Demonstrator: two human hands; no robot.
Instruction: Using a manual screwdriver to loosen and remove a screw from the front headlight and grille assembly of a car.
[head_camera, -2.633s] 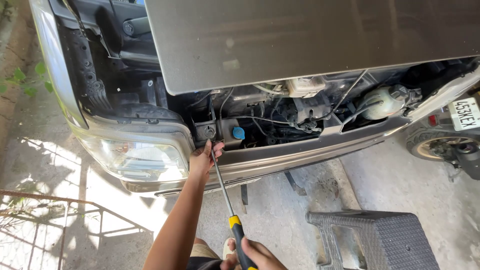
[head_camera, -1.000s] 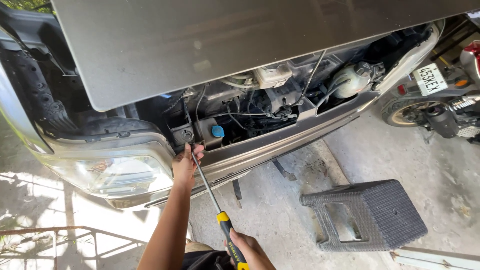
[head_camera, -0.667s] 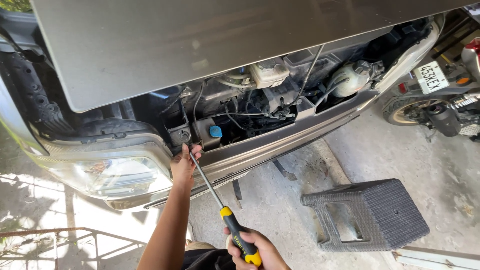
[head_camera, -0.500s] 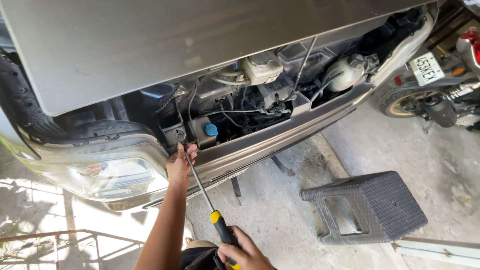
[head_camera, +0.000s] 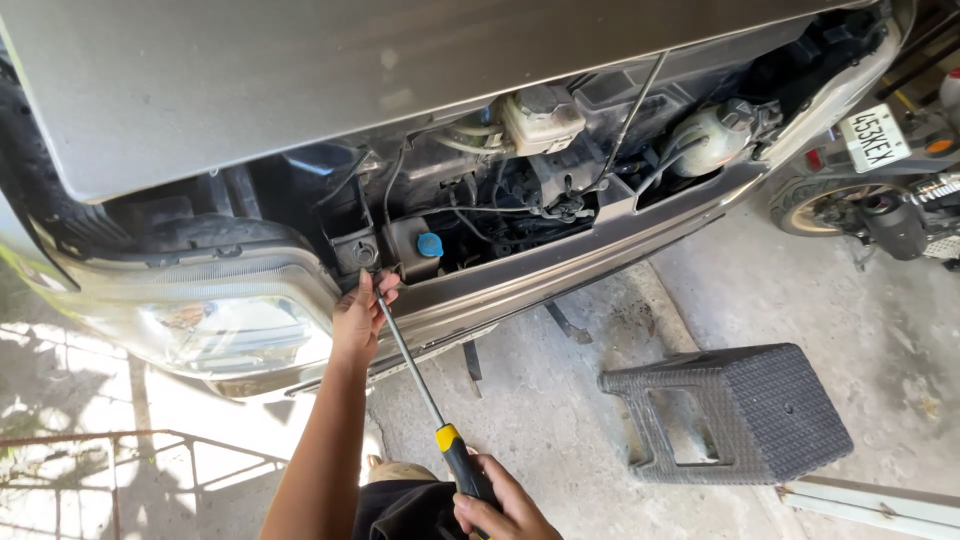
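view shifted closer, screwdriver (head_camera: 415, 375) shaft angled up-left to car front, left hand (head_camera: 358, 318) steadying tip, right hand (head_camera: 500, 500) fingers clenched round handle

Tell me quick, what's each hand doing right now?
Left hand: fingers pinched around the screwdriver shaft near its tip, by the headlight.
Right hand: closed on the screwdriver's black and yellow handle.
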